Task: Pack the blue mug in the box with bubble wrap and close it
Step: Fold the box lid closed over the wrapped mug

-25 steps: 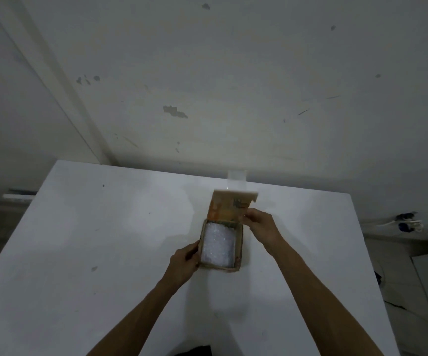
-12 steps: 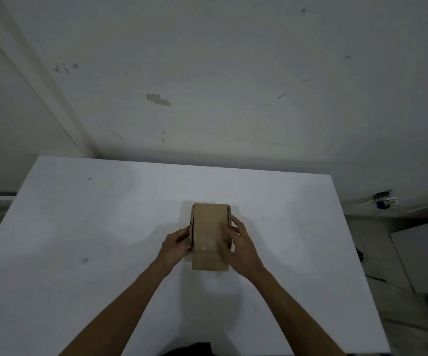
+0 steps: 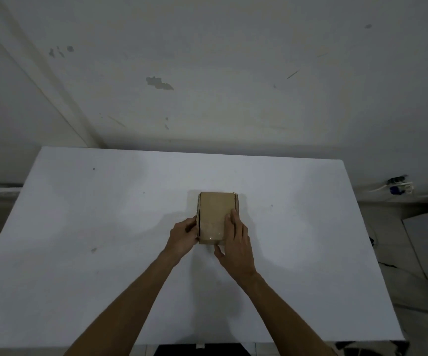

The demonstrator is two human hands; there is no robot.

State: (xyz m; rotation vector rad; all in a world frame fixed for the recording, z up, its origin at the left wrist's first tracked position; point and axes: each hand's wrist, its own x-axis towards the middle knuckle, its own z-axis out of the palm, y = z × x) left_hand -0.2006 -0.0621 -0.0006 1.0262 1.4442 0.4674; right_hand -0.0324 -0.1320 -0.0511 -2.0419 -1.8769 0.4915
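Your cardboard box (image 3: 214,214) sat near the middle of the white table (image 3: 105,227), its lid flap folded down flat over the top, so neither the blue mug nor the bubble wrap could be seen. A dark gap ran along the left edge of the lid, and a strip of clear tape glinted near its front edge.

Your left hand (image 3: 183,236) was pressed against the box's left side near the front corner, fingers curled onto the wall, thumb up at the rim. Your right hand (image 3: 236,240) lay flat on the right part of the lid, fingers straight and together, pointing away from you, with the thumb down by the box's front face. Neither hand was closed around the box; both were bearing against it.

The table carried a few small dark specks. Behind it stood a stained white wall (image 3: 233,73).
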